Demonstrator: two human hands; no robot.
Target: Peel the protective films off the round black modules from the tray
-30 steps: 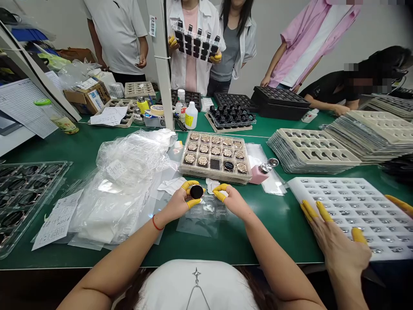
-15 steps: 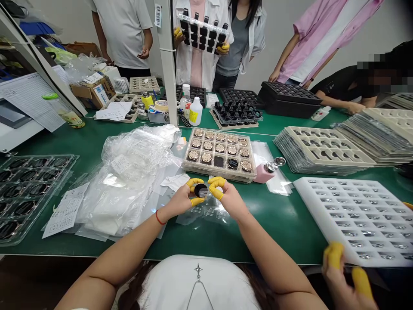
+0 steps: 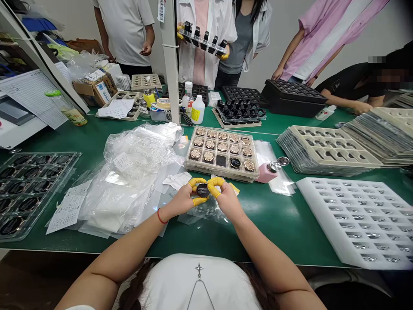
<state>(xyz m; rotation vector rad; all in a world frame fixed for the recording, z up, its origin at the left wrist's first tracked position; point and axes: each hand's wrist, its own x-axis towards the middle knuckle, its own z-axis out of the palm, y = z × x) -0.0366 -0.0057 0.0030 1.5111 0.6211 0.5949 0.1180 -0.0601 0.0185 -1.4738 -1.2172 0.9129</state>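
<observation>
Bags [image 3: 112, 206] — left of tray [image 3: 222, 173] | bottle [image 3: 267, 173] right of tray | disc [image 3: 202, 190] between hands [image 3: 182, 200] — before tray

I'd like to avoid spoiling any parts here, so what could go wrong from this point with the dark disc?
The dark disc sits in the left hand's yellow-covered fingertips, with the right hand's at its edge, so it might slip if the grip loosens.
Its face carries fine pale print, which a fingertip could perhaps smudge.
The pink bottle stands close beside the tray of gold-coloured parts, so a knock might tip it against them.
</observation>
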